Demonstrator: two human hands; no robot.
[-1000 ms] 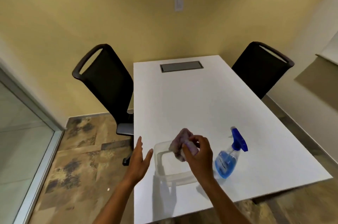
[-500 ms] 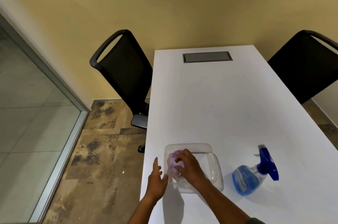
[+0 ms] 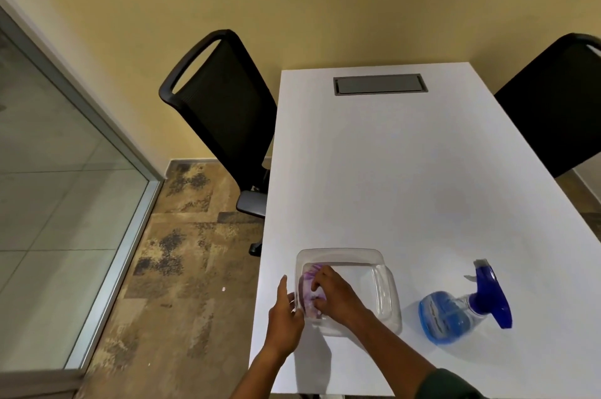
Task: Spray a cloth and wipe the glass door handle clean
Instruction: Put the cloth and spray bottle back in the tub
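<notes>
The white table (image 3: 406,171) fills the view, with a glass wall panel (image 3: 48,187) off to the left and no door handle anywhere in sight, so whether any wiping has been done cannot be told from here. Near the table's front edge sits the clear plastic container (image 3: 385,288), and just to its right, apart from it, the blue spray bottle (image 3: 455,314) lies tipped on its side, untouched by either hand. Inside the container, at its left end, is the purple cloth (image 3: 309,288). The right hand (image 3: 338,296) is down in the tub, fingers curled over the cloth and pinching it. The left hand (image 3: 286,310) rests against the container's outer left wall, fingers loosely extended, gripping nothing firmly, apparently steadying it. By the look of it, either the cloth is being fetched with spraying and wiping ahead, or it is being put away with the job done; this moment alone cannot settle which.
</notes>
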